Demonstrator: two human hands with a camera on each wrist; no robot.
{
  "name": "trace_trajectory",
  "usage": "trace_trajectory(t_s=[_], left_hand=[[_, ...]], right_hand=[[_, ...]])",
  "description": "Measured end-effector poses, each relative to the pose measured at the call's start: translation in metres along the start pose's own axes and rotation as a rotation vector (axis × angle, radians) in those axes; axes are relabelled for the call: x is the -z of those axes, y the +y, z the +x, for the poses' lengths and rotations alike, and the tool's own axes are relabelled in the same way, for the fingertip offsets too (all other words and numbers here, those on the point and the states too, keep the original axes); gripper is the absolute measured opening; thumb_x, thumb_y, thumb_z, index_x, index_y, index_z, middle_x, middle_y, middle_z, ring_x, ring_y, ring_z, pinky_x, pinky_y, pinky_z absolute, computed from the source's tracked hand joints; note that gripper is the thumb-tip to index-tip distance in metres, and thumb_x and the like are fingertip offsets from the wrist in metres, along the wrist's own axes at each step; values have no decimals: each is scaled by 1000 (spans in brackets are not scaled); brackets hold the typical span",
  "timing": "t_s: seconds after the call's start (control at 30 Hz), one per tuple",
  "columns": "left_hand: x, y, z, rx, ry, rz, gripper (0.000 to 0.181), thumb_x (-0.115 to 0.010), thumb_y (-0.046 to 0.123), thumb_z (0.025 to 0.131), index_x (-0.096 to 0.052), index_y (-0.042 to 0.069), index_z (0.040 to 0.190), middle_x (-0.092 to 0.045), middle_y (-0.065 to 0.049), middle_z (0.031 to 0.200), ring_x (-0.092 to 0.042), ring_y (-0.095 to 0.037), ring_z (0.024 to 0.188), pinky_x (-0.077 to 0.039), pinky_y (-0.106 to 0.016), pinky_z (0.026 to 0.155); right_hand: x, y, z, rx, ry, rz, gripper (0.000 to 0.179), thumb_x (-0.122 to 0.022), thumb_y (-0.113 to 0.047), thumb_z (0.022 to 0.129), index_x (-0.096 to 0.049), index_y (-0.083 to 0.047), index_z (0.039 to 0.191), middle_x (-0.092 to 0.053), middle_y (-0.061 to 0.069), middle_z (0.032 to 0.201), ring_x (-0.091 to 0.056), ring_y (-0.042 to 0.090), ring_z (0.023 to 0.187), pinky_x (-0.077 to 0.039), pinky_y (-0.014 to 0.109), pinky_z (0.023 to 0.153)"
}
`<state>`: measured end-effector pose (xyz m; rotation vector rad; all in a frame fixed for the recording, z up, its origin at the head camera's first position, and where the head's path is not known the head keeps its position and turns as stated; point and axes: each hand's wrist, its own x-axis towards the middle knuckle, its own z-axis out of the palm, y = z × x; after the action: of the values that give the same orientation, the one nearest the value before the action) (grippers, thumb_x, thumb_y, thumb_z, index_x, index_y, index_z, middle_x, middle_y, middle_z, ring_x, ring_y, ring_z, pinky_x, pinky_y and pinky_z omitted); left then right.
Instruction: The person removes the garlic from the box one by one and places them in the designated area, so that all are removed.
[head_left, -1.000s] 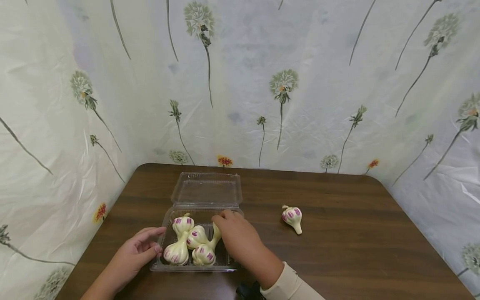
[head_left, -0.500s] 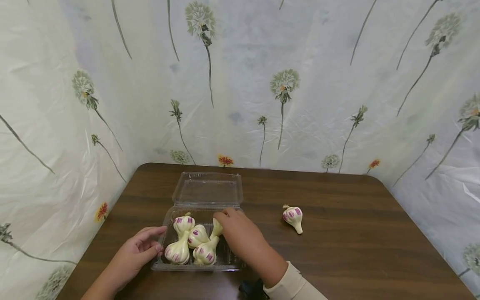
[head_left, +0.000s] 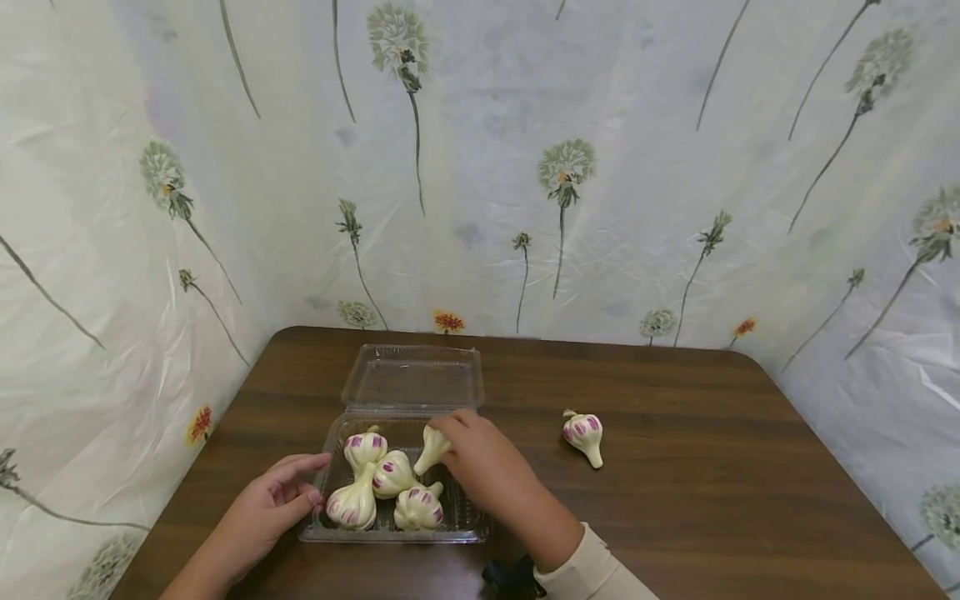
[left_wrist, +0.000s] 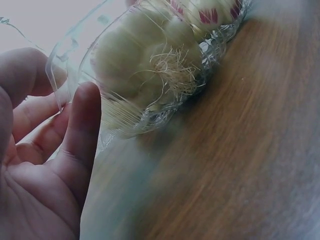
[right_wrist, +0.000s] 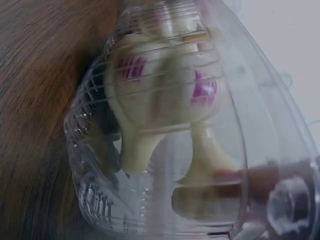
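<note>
A clear plastic clamshell box (head_left: 390, 536) stands on the table with white, purple-streaked garlic bulbs in it. My left hand (head_left: 262, 510) pinches its left rim, thumb and fingers on either side of the rim in the left wrist view. My right hand (head_left: 489, 460) holds a garlic bulb (head_left: 432, 450) over the right part of the box, its neck slanting down to the left and its round end hidden by the fingers. Other bulbs lie in the box: a back-left bulb (head_left: 365, 450), a front-left bulb (head_left: 352, 505), a middle bulb (head_left: 393, 475) and a front bulb (head_left: 418, 509).
The box's hinged lid (head_left: 414, 379) lies back behind it. Another garlic bulb (head_left: 584, 433) is on the brown wooden table (head_left: 697, 483) to the right. A black object (head_left: 512, 577) shows under the right wrist. A flowered sheet (head_left: 480, 167) surrounds the table.
My right hand has lifted its bulb a little and more of its neck shows. The front bulb in the box has turned and shifted slightly right. My left hand stays put.
</note>
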<state>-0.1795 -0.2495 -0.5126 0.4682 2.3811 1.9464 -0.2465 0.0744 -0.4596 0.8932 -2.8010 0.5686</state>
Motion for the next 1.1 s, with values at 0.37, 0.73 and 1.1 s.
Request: trace_trajectory(t_s=[0.37,0.73,1.1], left_hand=[[-1,1,0,4,3,4,48,-67,4,101,-52,-10,145,-54,-16,138,-70,-12,94,-61,-26,80],[0,1,-2,9,5,7,49,-67,4,101,-52,-9,145,-56,-9,136,-70,-12,94,-61,-26,79],[0,2,-1,-13,-7,-1,49,-67,3,101,-51,-11,145,-58,-3,135,-70,-13,94,-61,-25,80]], right_hand=[[6,2,0,-152,-1,246,43,-74,-18,100,-62,-16,141,-62,9,136,-65,23,119,-57,41,96],[8,5,-3,-170,39,406,47,-71,-17,102,-58,-15,147,-58,7,138,-62,17,114,-58,35,94],[10,20,-8,-212,163,442,49,-74,-18,100,-57,-19,146,-57,5,137,-64,18,118,-58,35,99]])
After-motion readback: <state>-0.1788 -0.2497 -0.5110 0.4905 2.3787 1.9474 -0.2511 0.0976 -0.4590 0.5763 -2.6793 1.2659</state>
